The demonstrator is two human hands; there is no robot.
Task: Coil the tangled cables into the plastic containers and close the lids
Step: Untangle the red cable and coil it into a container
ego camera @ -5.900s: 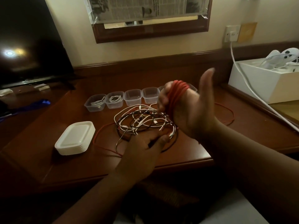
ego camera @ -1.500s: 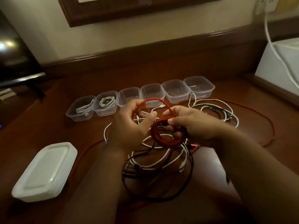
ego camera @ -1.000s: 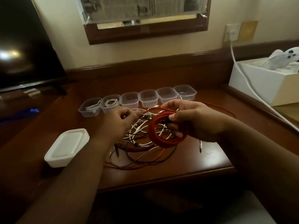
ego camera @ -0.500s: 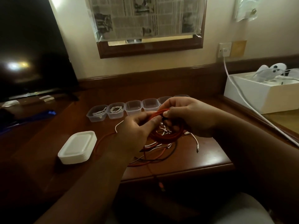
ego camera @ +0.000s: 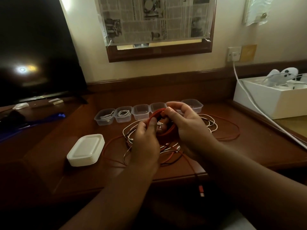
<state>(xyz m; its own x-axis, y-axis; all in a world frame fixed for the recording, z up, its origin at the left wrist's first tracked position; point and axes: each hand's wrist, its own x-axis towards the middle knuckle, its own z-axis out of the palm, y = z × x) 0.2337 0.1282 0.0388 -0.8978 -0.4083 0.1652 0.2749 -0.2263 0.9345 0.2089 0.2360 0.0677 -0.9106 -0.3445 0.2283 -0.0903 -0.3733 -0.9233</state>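
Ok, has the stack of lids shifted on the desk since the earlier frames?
No. The stack of lids sits front-left of the leftmost container, at the same offset as before.

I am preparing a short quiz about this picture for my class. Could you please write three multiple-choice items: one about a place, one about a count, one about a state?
1. Where does the stack of white lids stand?
A. On the desk, to the left of the cable tangle
B. Inside the white box
C. On top of the containers

2. How many of the clear containers in the row hold a coiled white cable?
A. None
B. Two
C. Five

3. What are the hands doing with the red cable coil?
A. Neither touches it
B. Only the right holds it
C. Both hold it

Answers:
1 A: the lids sit on the bare desk, left of the tangle.
2 B: only the two leftmost containers show white coils.
3 C: the left hand and the right hand both grip the red loops.
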